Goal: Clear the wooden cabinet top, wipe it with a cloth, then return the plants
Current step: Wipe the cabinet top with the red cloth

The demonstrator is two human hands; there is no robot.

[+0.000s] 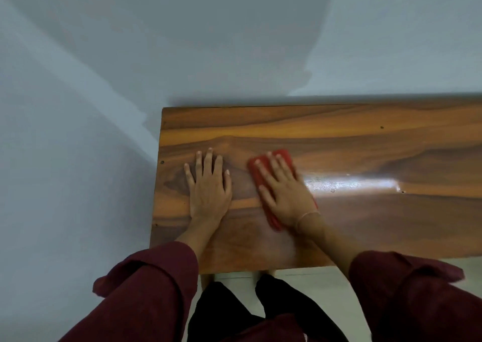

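Wiping step: right hand (285,195), fingers spread, presses the red cloth (260,182) flat on the bare cabinet top (365,138) near its left end while the left hand (208,188) rests flat and empty; next, judged, sweep rightward.

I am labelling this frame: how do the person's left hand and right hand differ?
The left hand rests on the bare brown wooden cabinet top; the right hand presses on a folded red cloth. The left points straight ahead, the right angles leftward. Both lie flat, fingers spread.
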